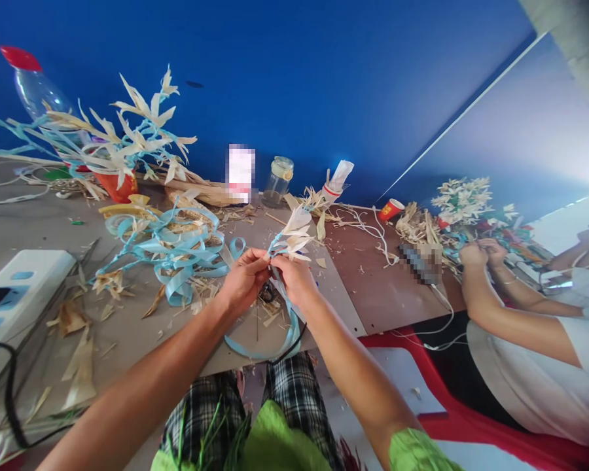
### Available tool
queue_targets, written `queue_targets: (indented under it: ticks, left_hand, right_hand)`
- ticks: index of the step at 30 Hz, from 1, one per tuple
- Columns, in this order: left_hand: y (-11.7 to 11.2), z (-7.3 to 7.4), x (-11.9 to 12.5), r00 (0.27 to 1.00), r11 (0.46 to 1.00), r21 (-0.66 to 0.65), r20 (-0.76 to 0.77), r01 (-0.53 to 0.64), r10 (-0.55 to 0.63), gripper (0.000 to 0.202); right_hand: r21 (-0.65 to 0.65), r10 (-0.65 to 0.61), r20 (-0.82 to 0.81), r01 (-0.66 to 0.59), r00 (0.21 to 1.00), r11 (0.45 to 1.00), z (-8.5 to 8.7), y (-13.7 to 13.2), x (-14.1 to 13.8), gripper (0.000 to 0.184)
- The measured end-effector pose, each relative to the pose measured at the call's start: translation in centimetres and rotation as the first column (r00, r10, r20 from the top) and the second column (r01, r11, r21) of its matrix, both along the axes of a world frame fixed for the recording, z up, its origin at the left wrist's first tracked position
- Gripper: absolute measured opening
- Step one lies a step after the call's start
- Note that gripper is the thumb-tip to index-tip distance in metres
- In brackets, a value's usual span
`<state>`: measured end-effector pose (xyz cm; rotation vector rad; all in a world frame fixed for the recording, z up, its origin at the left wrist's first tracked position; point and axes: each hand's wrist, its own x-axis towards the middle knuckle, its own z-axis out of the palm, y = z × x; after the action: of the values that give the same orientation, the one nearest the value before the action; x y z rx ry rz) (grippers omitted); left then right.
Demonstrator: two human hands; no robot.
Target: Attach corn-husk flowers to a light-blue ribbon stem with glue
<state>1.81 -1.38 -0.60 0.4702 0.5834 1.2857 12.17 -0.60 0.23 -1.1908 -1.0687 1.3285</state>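
Observation:
Close together above the table's front part, my left hand [249,278] and my right hand [294,278] pinch the stem of a pale corn-husk flower [294,232]. Its cream petals point up and to the right, and light blue ribbon wraps the stem. From my fingers a length of blue ribbon [293,333] hangs and loops down to the table edge. Left of my hands lies a tangled heap of the same ribbon [186,245]. My fingertips partly cover the stem, so the exact grip is hidden.
A red cup [118,186] bears finished husk flowers [147,118] at the left, by a large bottle [39,91]. A white power strip [24,294] lies near left. Along the wall stand a glass jar [277,180] and red cup [391,209]. A co-worker's hands [481,252] work at right.

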Motion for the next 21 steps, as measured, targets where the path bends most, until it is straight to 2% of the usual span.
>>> queue_targets:
  ticks: [4,11,17,21]
  left_hand:
    - [0.1,-0.3,-0.1,0.997,0.999,0.041,-0.076,0.022,-0.018,0.021]
    - [0.1,-0.4,0.1,0.971,0.991,0.117,-0.223,-0.059,0.084,0.018]
    - [0.1,-0.4,0.0,0.978,0.994,0.095,-0.191,-0.063,0.08,0.019]
    - [0.0,-0.3,-0.1,0.988,0.995,0.094,-0.145,-0.04,0.054,0.01]
  right_hand:
    - [-0.016,0.058,0.009,-0.058,0.998,0.998,0.9,-0.4,0.1,0.011]
    - [-0.031,-0.033,0.003,0.034,0.999,0.999,0.7,-1.2,0.0,0.014]
    - [0.038,-0.092,-0.027,0.093,0.995,0.995,0.5,-1.2,-0.5,0.024]
    - [0.159,-0.141,0.108,0.123,0.984,0.98,-0.1,-1.0,-0.3,0.024]
